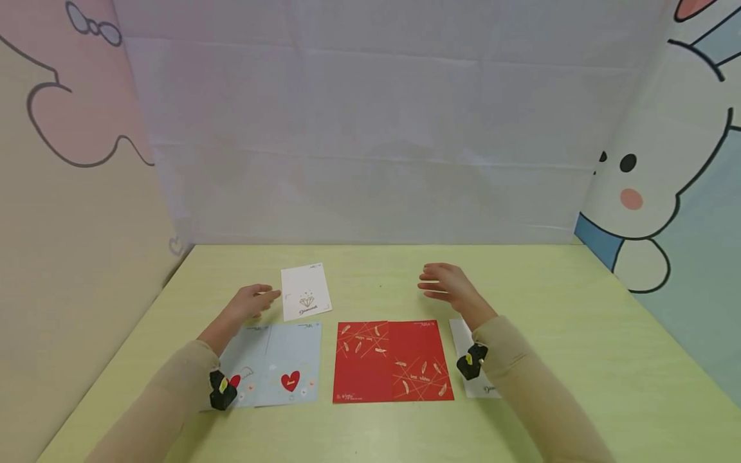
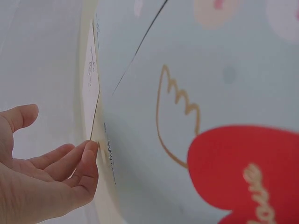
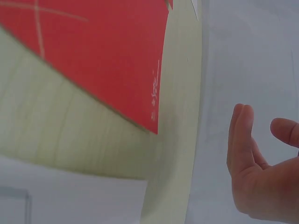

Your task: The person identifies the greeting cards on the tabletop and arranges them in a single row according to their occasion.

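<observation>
A white card with a gold diamond print (image 1: 305, 288) lies at the back, left of centre. My left hand (image 1: 250, 302) is at its left edge, fingertips touching or right beside the card edge in the left wrist view, thumb held apart. Below that forearm lie light blue cards with red hearts (image 1: 295, 360), partly covered by the sleeve. Over the table behind the red cards (image 1: 393, 363) is my right hand (image 1: 450, 284), its fingers loosely bent and holding nothing. Another white card (image 1: 473, 379) lies under the right wrist, partly hidden by the sleeve.
The cards lie on a pale yellow-green table (image 1: 382, 431). A white sheet (image 1: 370, 141) rises along its back edge. Printed panels stand at both sides, the right one (image 1: 654, 161) with a rabbit drawing. Each wrist wears a small black camera.
</observation>
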`<state>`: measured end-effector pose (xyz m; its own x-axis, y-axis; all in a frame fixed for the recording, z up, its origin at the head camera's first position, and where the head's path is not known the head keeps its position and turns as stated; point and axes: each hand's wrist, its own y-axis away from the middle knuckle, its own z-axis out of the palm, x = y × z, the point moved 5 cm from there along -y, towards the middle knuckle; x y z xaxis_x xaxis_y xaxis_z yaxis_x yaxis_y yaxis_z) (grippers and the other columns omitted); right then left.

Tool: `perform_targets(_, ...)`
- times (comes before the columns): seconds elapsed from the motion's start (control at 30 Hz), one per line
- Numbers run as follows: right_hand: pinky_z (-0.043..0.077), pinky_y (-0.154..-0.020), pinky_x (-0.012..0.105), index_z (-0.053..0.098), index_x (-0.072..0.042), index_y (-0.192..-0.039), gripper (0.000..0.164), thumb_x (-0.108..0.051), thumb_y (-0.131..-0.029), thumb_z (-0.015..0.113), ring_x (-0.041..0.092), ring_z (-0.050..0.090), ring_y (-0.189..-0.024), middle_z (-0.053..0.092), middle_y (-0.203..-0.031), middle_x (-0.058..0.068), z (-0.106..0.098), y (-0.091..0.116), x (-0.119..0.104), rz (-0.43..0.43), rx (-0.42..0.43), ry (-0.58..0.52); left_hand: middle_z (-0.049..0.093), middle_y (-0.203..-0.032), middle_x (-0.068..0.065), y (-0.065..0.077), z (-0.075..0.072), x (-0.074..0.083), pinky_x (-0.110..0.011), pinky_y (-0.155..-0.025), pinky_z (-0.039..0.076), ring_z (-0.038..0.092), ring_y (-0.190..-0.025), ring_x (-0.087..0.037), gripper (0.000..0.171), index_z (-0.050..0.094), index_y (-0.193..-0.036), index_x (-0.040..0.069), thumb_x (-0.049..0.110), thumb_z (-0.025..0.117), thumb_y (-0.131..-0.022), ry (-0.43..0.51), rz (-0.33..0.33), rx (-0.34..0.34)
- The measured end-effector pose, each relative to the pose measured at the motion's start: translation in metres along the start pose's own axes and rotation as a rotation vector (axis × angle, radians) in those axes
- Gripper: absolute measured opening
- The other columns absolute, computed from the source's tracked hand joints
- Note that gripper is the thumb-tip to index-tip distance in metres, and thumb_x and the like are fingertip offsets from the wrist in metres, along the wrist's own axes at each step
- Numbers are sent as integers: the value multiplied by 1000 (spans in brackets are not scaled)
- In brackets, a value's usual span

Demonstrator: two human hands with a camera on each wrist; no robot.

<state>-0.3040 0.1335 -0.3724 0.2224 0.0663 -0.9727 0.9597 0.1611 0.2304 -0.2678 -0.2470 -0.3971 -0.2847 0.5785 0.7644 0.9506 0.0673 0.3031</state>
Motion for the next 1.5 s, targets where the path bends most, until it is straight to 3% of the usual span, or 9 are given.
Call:
perform_targets(0.47, 47, -77, 35, 41, 3, -124, 40, -17, -90, 48, 33, 53, -101, 49, -117, 23, 59, -22, -10, 36, -35, 52, 45, -121, -26, -3, 4, 2, -41, -85, 40, 46, -107, -35, 63, 30, -131, -6, 39, 47, -90, 0, -16, 12)
perform_targets(0.7, 48, -73, 33, 44, 2, -121, 39, -18, -89, 51, 32, 54, -99, 49, -116, 23, 83, -28, -11, 74, -60, 50, 47, -121, -22, -2, 3, 2, -32, -77, 44, 47, -107, -31, 59, 34, -130, -2, 38, 48, -89, 2, -66, 22)
perform_targets(0.77, 49, -72, 33, 44, 2, -122, 39, -18, -88, 51, 32, 55, -98, 49, -116, 22, 90, -29, -11, 83, -65, 43, 46, -121, -23, -7, 3, -2, -34, -79, 44, 47, -107, -32, 62, 33, -130, -4, 40, 48, -89, 1, -56, 23)
perform_targets(0.97, 49, -71, 33, 42, 2, -124, 43, -19, -88, 52, 31, 55, -98, 50, -114, 21, 113, -34, -4, 125, -94, 30, 48, -119, -23, -41, 6, -33, -34, -75, 45, 49, -103, -32, 77, 32, -130, -5, 54, 46, -84, -43, 11, 18)
perform_targets(1.03, 49, -70, 32, 42, 2, -124, 44, -20, -88, 53, 30, 55, -97, 51, -113, 20, 120, -35, 0, 138, -102, 40, 46, -120, -24, -36, 6, -27, -34, -77, 45, 48, -104, -33, 73, 32, -130, -6, 50, 45, -86, -36, 2, 15)
perform_targets(1.17, 49, -70, 32, 43, 1, -124, 45, -23, -87, 53, 29, 55, -96, 52, -111, 18, 133, -35, 5, 166, -110, 60, 45, -120, -26, -8, 6, -1, -33, -75, 45, 47, -105, -34, 61, 32, -130, -7, 37, 48, -90, -2, -39, 26)
perform_targets(1.27, 49, -71, 32, 44, 1, -122, 44, -23, -87, 54, 29, 55, -95, 52, -110, 18, 141, -34, 7, 178, -115, 74, 45, -120, -25, 2, 5, 7, -32, -76, 45, 47, -105, -34, 60, 32, -130, -6, 36, 48, -90, 2, -45, 25)
perform_targets(1.43, 48, -73, 34, 47, 0, -120, 42, -25, -87, 54, 29, 56, -94, 51, -110, 18, 152, -30, 10, 191, -130, 94, 45, -121, -24, -2, 5, 3, -31, -77, 45, 47, -105, -33, 63, 33, -130, -4, 39, 52, -87, 11, -60, 25)
perform_targets(1.5, 48, -73, 35, 47, 0, -120, 42, -25, -87, 55, 30, 55, -94, 50, -111, 18, 155, -28, 11, 194, -132, 92, 47, -119, -22, -18, 6, -12, -29, -73, 46, 50, -103, -31, 67, 35, -129, -2, 44, 53, -85, 8, -53, 39)
